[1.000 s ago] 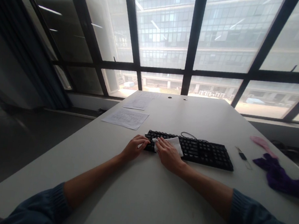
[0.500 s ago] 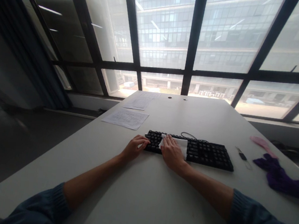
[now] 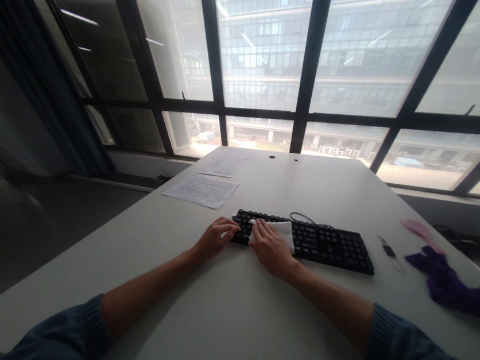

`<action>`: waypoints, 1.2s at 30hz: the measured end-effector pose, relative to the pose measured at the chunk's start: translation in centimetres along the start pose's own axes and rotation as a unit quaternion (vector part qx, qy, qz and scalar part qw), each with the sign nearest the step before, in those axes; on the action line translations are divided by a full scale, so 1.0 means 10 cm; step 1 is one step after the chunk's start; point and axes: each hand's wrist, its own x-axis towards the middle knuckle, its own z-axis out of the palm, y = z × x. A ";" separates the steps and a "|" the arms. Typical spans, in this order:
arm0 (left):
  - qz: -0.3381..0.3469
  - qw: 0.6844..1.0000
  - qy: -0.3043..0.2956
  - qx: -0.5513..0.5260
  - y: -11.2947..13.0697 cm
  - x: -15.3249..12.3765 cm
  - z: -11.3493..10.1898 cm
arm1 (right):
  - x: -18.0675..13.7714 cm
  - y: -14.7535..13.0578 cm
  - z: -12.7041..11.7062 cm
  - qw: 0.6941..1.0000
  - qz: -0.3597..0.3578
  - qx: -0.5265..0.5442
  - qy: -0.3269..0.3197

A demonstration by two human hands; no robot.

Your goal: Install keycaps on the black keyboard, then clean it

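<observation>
A black keyboard (image 3: 328, 246) lies across the middle of the white table (image 3: 224, 317). My right hand (image 3: 270, 248) presses a white wipe (image 3: 285, 231) flat onto the keys near the keyboard's left end. My left hand (image 3: 216, 237) rests at the keyboard's left edge, fingers curled against it and steadying it. Both forearms stretch out over the table in rolled-up dark blue sleeves.
Printed paper sheets (image 3: 202, 189) lie at the far left of the table. A purple cloth (image 3: 453, 284), a pink object (image 3: 418, 229) and a small dark stick-like item (image 3: 388, 250) sit to the right. A thin cable (image 3: 303, 216) loops behind the keyboard. Large windows stand beyond.
My right hand slid the wipe right along the keys, then back left toward the keyboard's end. My left hand stayed at the left edge.
</observation>
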 end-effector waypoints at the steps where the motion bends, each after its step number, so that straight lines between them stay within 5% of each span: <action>1: 0.000 1.000 0.001 0.000 0.00 0.00 0.00 | 0.00 0.00 0.00 1.000 0.003 0.001 0.002; 10: 0.004 1.000 0.000 0.003 -0.01 0.00 0.01 | 0.00 -0.01 -0.02 1.000 0.014 0.003 0.011; 17: -0.001 1.000 -0.003 0.002 -0.01 -0.01 0.00 | 0.00 0.00 0.00 0.991 0.127 -0.025 0.029; 36: 0.004 1.000 0.003 0.006 0.00 0.00 0.00 | -0.01 -0.01 -0.06 0.999 -0.007 0.045 -0.023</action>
